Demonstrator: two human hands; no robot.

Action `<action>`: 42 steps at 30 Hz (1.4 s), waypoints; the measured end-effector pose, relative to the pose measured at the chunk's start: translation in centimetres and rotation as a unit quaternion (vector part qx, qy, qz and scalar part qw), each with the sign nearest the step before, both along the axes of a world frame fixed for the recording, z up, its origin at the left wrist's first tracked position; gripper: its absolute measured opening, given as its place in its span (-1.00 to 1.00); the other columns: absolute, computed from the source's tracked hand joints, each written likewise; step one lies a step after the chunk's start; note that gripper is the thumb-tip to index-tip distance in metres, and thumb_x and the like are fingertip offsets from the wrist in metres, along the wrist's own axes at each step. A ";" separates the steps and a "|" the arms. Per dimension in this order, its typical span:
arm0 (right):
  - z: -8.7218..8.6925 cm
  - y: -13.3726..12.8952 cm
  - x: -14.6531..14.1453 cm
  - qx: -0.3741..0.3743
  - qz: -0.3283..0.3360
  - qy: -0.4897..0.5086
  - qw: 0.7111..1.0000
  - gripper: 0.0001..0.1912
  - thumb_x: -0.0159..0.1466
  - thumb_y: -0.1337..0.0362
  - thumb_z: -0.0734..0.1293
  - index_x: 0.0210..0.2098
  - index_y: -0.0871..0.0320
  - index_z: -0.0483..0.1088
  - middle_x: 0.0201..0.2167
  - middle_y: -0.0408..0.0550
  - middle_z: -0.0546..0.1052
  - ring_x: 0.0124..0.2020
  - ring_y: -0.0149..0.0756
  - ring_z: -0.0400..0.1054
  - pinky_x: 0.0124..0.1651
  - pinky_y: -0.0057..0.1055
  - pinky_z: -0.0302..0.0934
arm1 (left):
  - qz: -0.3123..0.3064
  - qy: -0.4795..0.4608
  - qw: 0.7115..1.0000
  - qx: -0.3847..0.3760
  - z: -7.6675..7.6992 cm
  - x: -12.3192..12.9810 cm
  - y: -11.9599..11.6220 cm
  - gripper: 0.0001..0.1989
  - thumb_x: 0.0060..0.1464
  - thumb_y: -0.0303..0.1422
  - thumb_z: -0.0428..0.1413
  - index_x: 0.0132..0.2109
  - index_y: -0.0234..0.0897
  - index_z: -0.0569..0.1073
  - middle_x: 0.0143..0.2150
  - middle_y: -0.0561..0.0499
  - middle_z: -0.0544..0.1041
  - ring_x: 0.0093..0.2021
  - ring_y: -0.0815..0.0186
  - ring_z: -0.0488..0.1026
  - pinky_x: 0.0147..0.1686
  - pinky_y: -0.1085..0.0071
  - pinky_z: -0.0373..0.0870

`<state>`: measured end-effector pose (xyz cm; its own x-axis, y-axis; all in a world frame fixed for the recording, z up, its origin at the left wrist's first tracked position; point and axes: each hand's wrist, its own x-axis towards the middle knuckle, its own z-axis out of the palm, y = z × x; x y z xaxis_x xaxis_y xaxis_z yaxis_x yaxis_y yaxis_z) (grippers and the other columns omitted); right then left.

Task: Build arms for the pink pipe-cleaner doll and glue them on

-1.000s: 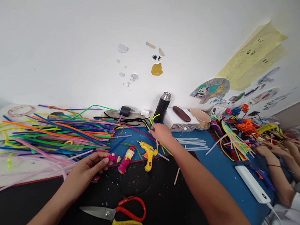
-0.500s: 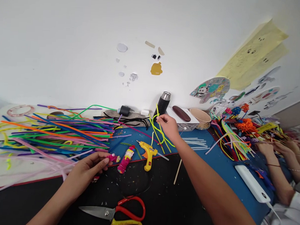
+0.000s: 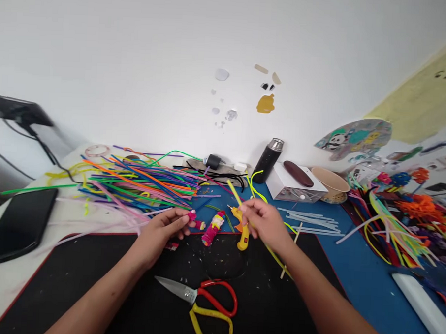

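1. Yellow pipe cleaner [image 3: 235, 192], at 5 o'clock from the view's centre: pinched in the right hand [image 3: 259, 218].
2. Pink craft piece [image 3: 192, 215], at 7 o'clock: gripped by the left hand [image 3: 172, 223].
3. Coloured stems [image 3: 144, 184] lie heaped between 8 and 9 o'clock.
4. Black flask [image 3: 267, 161] stands at 3 o'clock, near the wall [image 3: 139, 65].

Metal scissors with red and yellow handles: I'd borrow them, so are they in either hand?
No, the scissors lie on the black mat, apart from the left hand and right hand.
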<state>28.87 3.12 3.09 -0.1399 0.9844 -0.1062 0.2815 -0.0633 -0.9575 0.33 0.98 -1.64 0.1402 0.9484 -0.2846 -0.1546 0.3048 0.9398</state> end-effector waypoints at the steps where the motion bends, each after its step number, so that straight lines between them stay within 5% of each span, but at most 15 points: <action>1: -0.5 -1.0 -1.1 -0.024 0.028 0.021 0.999 -0.65 0.32 -0.05 0.40 -0.27 0.13 0.46 -0.54 -0.21 0.54 -0.75 -0.48 0.23 -0.64 -0.51 0.07 | 0.001 -0.005 1.000 -0.003 0.0 0.0 0.0 -0.53 -0.07 0.04 0.42 -0.24 -0.25 0.57 -0.44 0.02 0.58 -0.47 0.33 0.39 -0.46 0.46 0.27; 11: -4.0 -5.3 -7.3 -0.075 0.084 0.117 0.987 -0.63 0.30 -0.06 0.42 -0.24 0.14 0.44 -0.50 -0.19 0.56 -0.71 -0.45 0.35 -0.59 -0.49 0.16 | 0.005 -0.074 0.996 0.039 0.6 -0.1 -0.3 -0.57 -0.06 -0.03 0.45 -0.26 -0.28 0.60 -0.41 0.02 0.59 -0.43 0.35 0.46 -0.42 0.47 0.33; 18: -4.8 -6.5 -8.2 -0.081 0.055 0.108 0.989 -0.63 0.31 -0.06 0.41 -0.24 0.15 0.45 -0.57 -0.24 0.50 -0.78 -0.55 0.14 -0.67 -0.55 -0.07 | -0.014 -0.080 0.996 0.041 0.8 0.1 -0.4 -0.58 -0.05 -0.04 0.44 -0.22 -0.28 0.62 -0.45 0.03 0.58 -0.46 0.36 0.43 -0.46 0.47 0.31; 25: -5.8 -7.2 -8.8 -0.088 0.036 0.148 0.984 -0.53 0.27 -0.16 0.43 -0.27 0.16 0.45 -0.61 -0.25 0.48 -0.79 -0.53 0.17 -0.70 -0.56 -0.04 | -0.011 -0.047 0.996 0.075 0.6 0.4 -0.6 -0.54 -0.01 -0.04 0.42 -0.10 -0.24 0.55 -0.45 0.06 0.59 -0.43 0.33 0.49 -0.43 0.46 0.36; 42: -6.4 -7.2 -9.7 -0.093 -0.002 0.201 0.975 -0.50 0.23 -0.19 0.47 -0.26 0.16 0.46 -0.65 -0.26 0.47 -0.79 -0.51 0.18 -0.70 -0.54 -0.03 | -0.046 0.030 0.990 0.129 1.0 0.7 -1.0 -0.56 0.11 0.09 0.27 -0.19 -0.22 0.56 -0.40 0.02 0.57 -0.37 0.26 0.49 -0.37 0.40 0.40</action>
